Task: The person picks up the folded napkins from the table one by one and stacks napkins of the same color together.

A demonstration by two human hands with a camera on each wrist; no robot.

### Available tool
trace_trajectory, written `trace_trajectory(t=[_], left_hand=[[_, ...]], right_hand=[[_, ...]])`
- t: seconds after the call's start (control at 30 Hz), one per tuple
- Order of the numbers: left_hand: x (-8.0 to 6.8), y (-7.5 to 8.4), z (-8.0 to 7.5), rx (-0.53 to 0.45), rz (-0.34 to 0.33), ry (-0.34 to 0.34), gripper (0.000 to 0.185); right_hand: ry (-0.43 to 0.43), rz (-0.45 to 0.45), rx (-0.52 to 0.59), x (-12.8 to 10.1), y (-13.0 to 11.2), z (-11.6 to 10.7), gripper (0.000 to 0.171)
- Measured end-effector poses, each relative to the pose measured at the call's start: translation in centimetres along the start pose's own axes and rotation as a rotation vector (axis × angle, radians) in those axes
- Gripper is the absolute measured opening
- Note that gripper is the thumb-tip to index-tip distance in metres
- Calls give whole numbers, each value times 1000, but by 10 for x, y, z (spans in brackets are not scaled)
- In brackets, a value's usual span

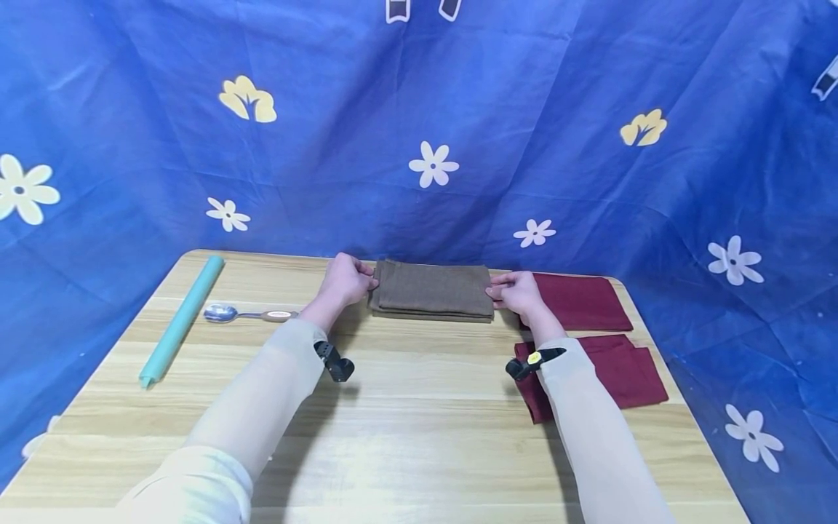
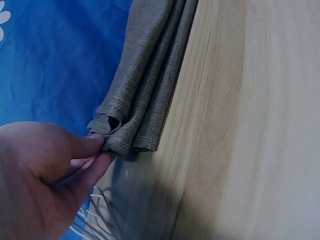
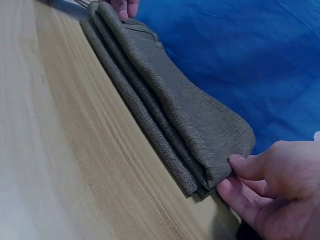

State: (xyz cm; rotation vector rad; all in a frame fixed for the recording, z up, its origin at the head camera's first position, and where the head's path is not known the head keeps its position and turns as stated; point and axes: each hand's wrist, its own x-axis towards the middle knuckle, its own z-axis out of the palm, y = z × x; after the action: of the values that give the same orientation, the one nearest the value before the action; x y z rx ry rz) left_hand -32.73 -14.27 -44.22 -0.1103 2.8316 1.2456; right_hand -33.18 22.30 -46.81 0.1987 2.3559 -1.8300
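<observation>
A brown-grey cloth, folded into a layered rectangle, lies at the back middle of the table. At its left end my left hand pinches the folded layers between thumb and fingers; the left wrist view shows the left hand at the cloth's corner. My right hand pinches the opposite end. Up close in the right wrist view, the thumb of the right hand rests on top of the cloth with fingers at the edge.
Two dark red folded cloths lie at the right, one at the back and one nearer. A spoon and a long teal roll lie at the left. A blue flowered curtain hangs behind the wooden table.
</observation>
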Motion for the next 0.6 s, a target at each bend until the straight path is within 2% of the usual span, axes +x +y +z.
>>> trace_trajectory(t=[0.3, 0.6], left_hand=[[-9, 1, -6, -56, 32, 19, 20], [-24, 1, -15, -190, 33, -1, 23]], right_hand=[[-20, -18, 37, -10, -7, -7, 33], [-42, -62, 30, -22, -11, -19, 39]])
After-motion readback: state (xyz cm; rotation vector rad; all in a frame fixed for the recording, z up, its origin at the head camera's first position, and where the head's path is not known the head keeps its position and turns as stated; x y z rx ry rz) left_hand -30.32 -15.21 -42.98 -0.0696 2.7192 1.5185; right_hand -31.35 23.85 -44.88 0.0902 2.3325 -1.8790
